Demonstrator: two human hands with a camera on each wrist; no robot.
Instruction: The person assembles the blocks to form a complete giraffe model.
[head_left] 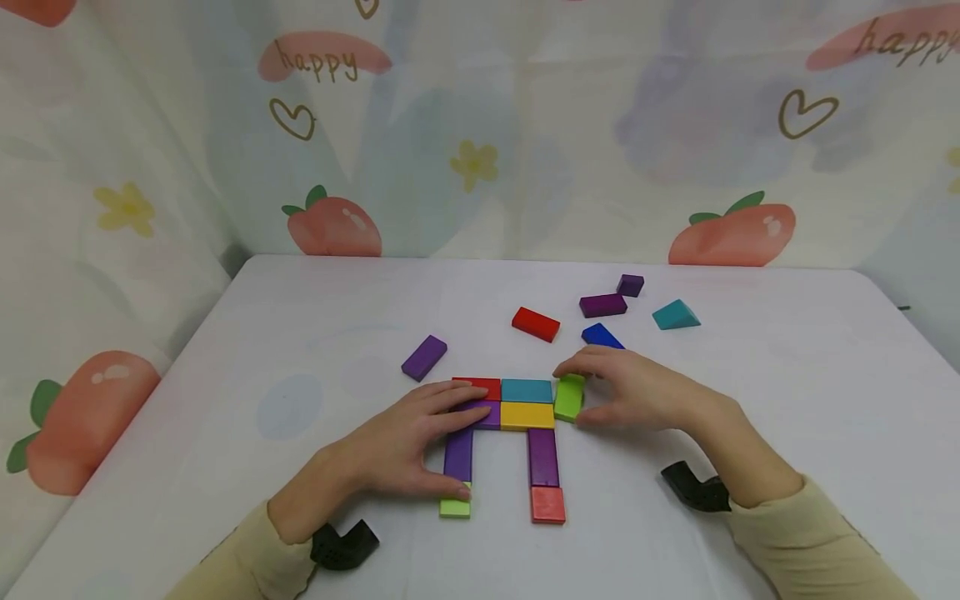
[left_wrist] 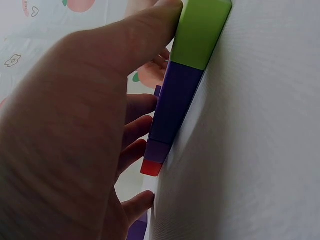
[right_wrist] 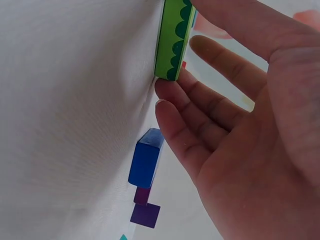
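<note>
Flat coloured blocks lie edge to edge: a red (head_left: 491, 388) and a teal block (head_left: 527, 391) above a purple (head_left: 491, 419) and a yellow one (head_left: 527, 416), with two legs below. The left leg has a purple block (head_left: 458, 458) and a light green block (head_left: 454, 509); the right leg, a purple (head_left: 543, 458) and a red-pink one (head_left: 548, 505). My left hand (head_left: 401, 433) rests over the left side, fingers extended, thumb on the light green block (left_wrist: 201, 35). My right hand (head_left: 637, 387) holds a green block (head_left: 569, 397) between thumb and fingers, beside the teal and yellow blocks.
Loose blocks lie farther back: purple (head_left: 424, 358), red (head_left: 536, 324), dark purple (head_left: 603, 306), a small dark purple one (head_left: 631, 286), a teal wedge (head_left: 677, 315) and a blue block (head_left: 602, 336) just beyond my right hand. A patterned curtain (head_left: 525, 125) hangs behind the white table (head_left: 315, 317).
</note>
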